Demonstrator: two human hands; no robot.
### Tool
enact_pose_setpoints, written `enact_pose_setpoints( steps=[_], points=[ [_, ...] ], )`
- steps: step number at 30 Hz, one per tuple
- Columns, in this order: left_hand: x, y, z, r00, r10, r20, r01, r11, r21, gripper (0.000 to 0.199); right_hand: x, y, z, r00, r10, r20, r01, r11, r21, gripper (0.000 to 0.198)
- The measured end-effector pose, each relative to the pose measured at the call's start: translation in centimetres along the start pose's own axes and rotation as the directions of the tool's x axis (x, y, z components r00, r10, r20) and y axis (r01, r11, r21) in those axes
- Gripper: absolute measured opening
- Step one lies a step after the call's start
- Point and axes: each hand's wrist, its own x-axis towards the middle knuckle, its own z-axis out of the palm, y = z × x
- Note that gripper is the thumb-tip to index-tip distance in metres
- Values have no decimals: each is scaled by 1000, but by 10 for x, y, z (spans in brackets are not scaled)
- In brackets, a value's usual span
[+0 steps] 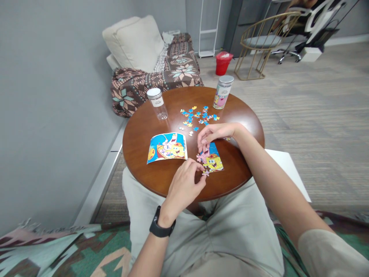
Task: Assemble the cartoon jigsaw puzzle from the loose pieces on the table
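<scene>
On the round wooden table [138, 161], a partly joined jigsaw puzzle [215, 161] shows a yellow and a pink cartoon character on blue. My left hand [186, 181] is at its lower left, thumb and forefinger closed about a loose puzzle piece [205, 173]. From the right, my right hand [213, 134] reaches over the puzzle's top left, its fingers bent and drawn together; whatever they hold is hidden. A curled picture sheet [168, 147] with the same characters lies left of the puzzle. Several loose puzzle pieces [190, 115] are scattered beyond my hands.
A clear jar [158, 105] with a white lid stands at the table's back left, a printed jar [223, 94] at the back right. Beyond are a covered sofa [181, 57], a red bin [223, 63] and a gold-framed chair [262, 42]. A person sits at the far right.
</scene>
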Motion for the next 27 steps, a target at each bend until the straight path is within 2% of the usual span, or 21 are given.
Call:
enact_pose_setpoints(
  steps=[13,18,24,27],
  points=[
    [0,-1,-2,998,-56,5,56,996,-75,6,0,1,0,1000,14,-3,-14,1000,24,39],
    [0,1,-5,999,-21,29,24,992,-122,18,1,2,-1,1000,5,-4,-5,1000,24,40],
    [0,3,-6,993,-117,24,119,980,-162,7,2,5,-3,1000,-17,1,17,999,28,39],
    [1,1,-6,995,-99,-3,96,976,-198,7,2,6,-3,1000,-13,8,13,999,40,37]
  ],
)
